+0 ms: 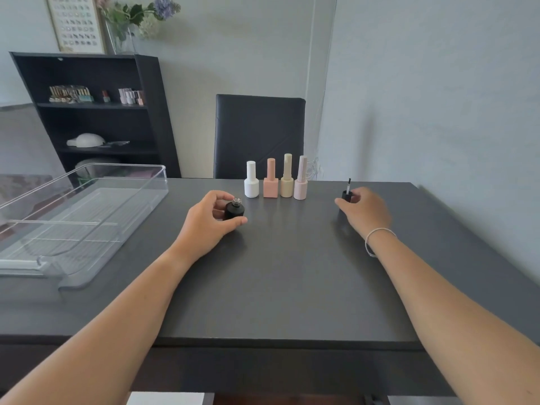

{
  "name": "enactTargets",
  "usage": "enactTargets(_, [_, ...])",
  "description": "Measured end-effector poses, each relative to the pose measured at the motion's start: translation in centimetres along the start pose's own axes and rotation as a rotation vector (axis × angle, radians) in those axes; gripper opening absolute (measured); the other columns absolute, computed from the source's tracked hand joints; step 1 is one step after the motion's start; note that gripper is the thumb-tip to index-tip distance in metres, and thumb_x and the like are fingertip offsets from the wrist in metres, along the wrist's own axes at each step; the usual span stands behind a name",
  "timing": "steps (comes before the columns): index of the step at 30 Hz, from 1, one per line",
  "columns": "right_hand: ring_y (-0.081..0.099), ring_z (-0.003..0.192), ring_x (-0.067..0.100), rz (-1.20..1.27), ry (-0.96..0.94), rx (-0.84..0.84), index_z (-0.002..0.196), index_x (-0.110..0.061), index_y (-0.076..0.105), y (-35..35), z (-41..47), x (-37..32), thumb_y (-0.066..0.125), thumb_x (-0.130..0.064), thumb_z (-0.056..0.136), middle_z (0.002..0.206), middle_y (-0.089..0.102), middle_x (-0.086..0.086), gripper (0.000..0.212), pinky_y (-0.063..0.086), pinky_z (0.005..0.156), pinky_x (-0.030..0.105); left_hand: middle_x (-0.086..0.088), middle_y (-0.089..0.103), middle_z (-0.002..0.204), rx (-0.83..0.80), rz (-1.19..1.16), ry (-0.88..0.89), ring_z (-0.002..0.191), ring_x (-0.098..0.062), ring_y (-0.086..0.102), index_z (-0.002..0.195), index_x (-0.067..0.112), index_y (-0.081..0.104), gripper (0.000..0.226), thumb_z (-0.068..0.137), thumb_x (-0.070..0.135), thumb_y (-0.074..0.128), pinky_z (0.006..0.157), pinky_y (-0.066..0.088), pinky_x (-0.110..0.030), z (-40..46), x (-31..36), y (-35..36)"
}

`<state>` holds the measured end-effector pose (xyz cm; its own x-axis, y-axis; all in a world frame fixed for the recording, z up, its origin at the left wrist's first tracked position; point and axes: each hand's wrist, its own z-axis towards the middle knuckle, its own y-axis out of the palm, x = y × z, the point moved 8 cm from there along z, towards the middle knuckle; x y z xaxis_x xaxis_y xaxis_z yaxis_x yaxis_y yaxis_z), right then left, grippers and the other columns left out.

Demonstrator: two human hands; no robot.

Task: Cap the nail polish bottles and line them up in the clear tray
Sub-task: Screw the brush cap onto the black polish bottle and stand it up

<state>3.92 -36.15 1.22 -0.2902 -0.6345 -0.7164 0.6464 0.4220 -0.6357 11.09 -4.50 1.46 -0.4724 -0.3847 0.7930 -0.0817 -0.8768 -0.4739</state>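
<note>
An uncapped black nail polish bottle [233, 211] stands on the dark table, its threaded neck bare. My left hand [209, 222] is wrapped around it. Far to the right, my right hand [363, 210] grips the black cap [346, 195], which stands upside down with its brush pointing up. Behind, four capped bottles stand in a row near the table's far edge: white [251, 181], peach [271, 179], pale yellow [287, 176] and light pink [301, 179]. The clear tray [125, 206] lies at the left with no bottles in it.
A black chair [258, 133] stands behind the table's far edge. A dark bookshelf [96, 112] with more bottles is at the back left. A grey wall runs close along the table's right side.
</note>
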Motion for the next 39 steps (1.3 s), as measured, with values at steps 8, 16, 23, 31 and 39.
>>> enactTargets(8, [0.057, 0.08, 0.016, 0.174, -0.148, -0.093, 0.089, -0.021, 0.057, 1.3, -2.0, -2.9, 0.061, -0.026, 0.08, 0.096, 0.067, 0.0, 0.011, 0.047, 0.072, 0.031, 0.02, 0.061, 0.092, -0.01, 0.037, 0.088, 0.087, -0.001, 0.058, 0.088, 0.038, 0.056, 0.032, 0.07, 0.023, 0.078, 0.069, 0.04, 0.0, -0.1, 1.0, 0.2])
enactTargets(16, [0.051, 0.072, -0.004, 0.272, -0.51, -0.377, 0.108, -0.022, 0.065, 4.3, -7.5, -8.8, 0.057, -0.019, 0.086, 0.096, 0.06, -0.004, 0.023, 0.036, 0.066, 0.002, 0.01, 0.058, 0.1, -0.033, 0.129, 0.186, 0.087, -0.005, 0.055, 0.109, 0.026, 0.062, 0.038, 0.074, 0.02, 0.075, 0.077, 0.041, -0.005, -0.3, 1.8, 0.8])
enactTargets(23, [0.049, 0.056, -0.002, 0.325, -0.57, -0.389, 0.097, -0.026, 0.058, 3.6, -8.2, -9.5, 0.065, -0.016, 0.082, 0.085, 0.056, -0.017, 0.019, 0.038, 0.058, 0.003, 0.009, 0.052, 0.104, -0.048, 0.174, 0.222, 0.089, -0.006, 0.052, 0.114, 0.022, 0.056, 0.043, 0.075, 0.022, 0.074, 0.073, 0.039, -0.004, -0.5, 2.5, 1.6])
enactTargets(31, [0.044, 0.055, 0.01, 0.354, -0.559, -0.354, 0.091, -0.026, 0.054, 3.0, -7.9, -9.2, 0.062, -0.015, 0.084, 0.081, 0.057, -0.013, 0.015, 0.042, 0.057, 0.013, 0.008, 0.053, 0.104, -0.074, 0.19, 0.258, 0.092, -0.01, 0.054, 0.107, 0.021, 0.057, 0.036, 0.075, 0.021, 0.074, 0.077, 0.04, -0.008, -0.7, 2.8, 2.1])
enactTargets(39, [0.038, 0.055, 0.013, 0.346, -0.566, -0.357, 0.088, -0.029, 0.054, 3.0, -8.0, -9.2, 0.062, -0.013, 0.083, 0.084, 0.061, 0.006, 0.018, 0.04, 0.059, 0.021, 0.008, 0.054, 0.102, -0.062, 0.192, 0.272, 0.088, -0.008, 0.053, 0.106, 0.021, 0.058, 0.036, 0.074, 0.021, 0.074, 0.075, 0.04, -0.007, -0.7, 2.8, 2.0])
